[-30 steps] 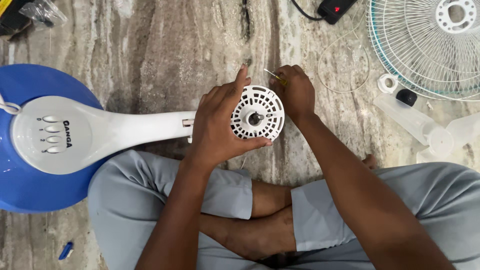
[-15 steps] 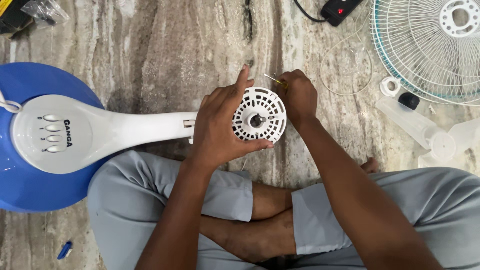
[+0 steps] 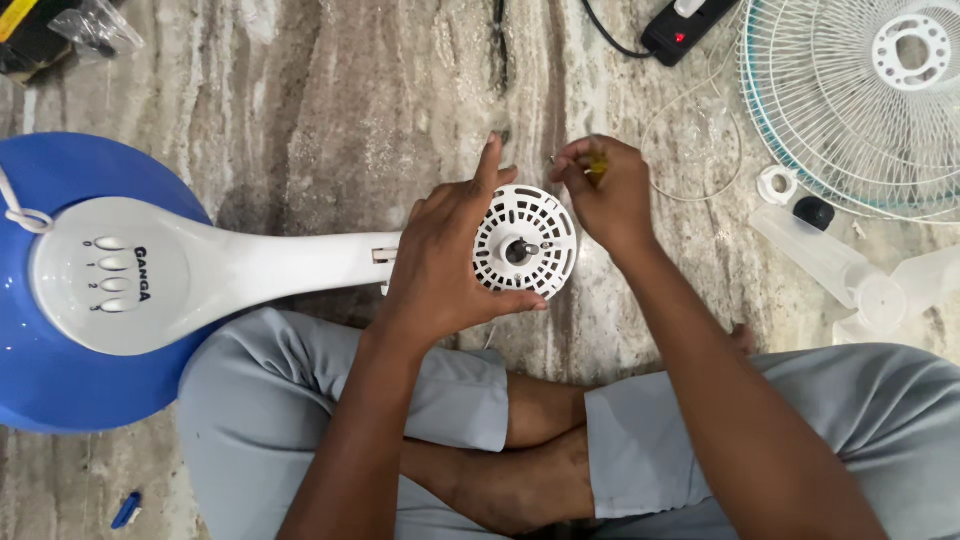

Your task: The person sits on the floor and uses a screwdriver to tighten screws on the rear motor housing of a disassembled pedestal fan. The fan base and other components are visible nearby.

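A table fan lies on its back on the stone floor, its white neck (image 3: 290, 265) leading to a round white slotted motor housing (image 3: 527, 252) with a metal shaft at its centre. My left hand (image 3: 445, 260) wraps around the housing's left side, index finger pointing up. At the housing's upper right edge, my right hand (image 3: 605, 195) pinches a small yellow-handled tool, its thin tip pointing left. The fan's blue round base (image 3: 40, 380) with a white button panel (image 3: 105, 275) sits at the left.
A white wire fan guard (image 3: 850, 90) lies at the top right, with a clear fan blade (image 3: 860, 285), a white ring nut (image 3: 776, 184) and a black cap (image 3: 814, 212) below it. A black power strip (image 3: 685, 25) sits at the top. My crossed legs fill the bottom.
My right hand has shifted slightly at the housing's upper right edge, still pinching the small tool. The left hand keeps its hold on the housing.
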